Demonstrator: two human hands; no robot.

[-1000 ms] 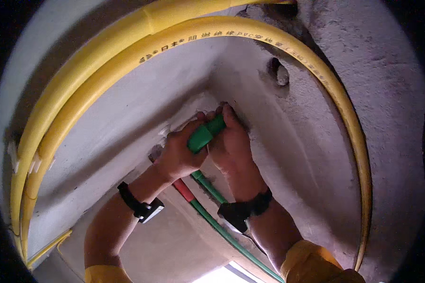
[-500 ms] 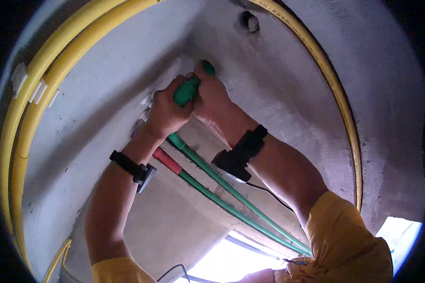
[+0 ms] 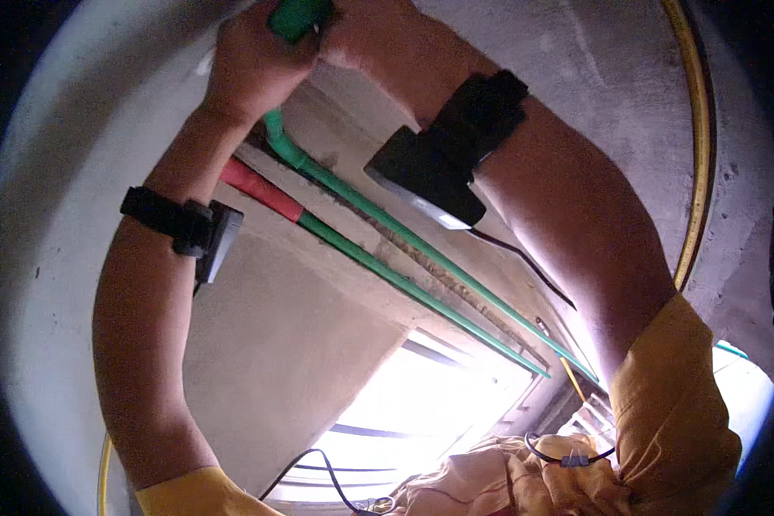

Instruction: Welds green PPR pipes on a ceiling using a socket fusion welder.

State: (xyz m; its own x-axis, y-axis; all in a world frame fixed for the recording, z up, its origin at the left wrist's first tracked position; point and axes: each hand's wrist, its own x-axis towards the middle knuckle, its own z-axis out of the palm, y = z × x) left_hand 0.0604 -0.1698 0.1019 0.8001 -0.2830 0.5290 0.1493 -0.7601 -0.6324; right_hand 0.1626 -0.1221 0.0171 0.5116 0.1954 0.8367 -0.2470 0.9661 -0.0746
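At the top edge of the view, my left hand (image 3: 262,64) is closed round a green plastic pipe piece (image 3: 299,17). My right hand (image 3: 365,30) presses against the same piece from its other side, with its fingertips partly cut off by the picture's edge. Just below my left hand, a green pipe (image 3: 404,239) bends and runs down to the lower right. Beside it lies a second green pipe (image 3: 378,266) with a red upper section (image 3: 262,191). How the held piece meets the pipe is hidden behind my left hand.
A yellow pipe (image 3: 701,129) curves down the right wall. Black straps with small devices sit on my left wrist (image 3: 168,217) and right forearm (image 3: 490,103), the right one trailing a black cable (image 3: 525,262). A bright window opening (image 3: 404,387) lies at the bottom.
The view has tilted, so my hands and the pipes appear higher and larger. The yellow pipes at the upper left have mostly left the picture. Both hands remain on the green pipe piece.
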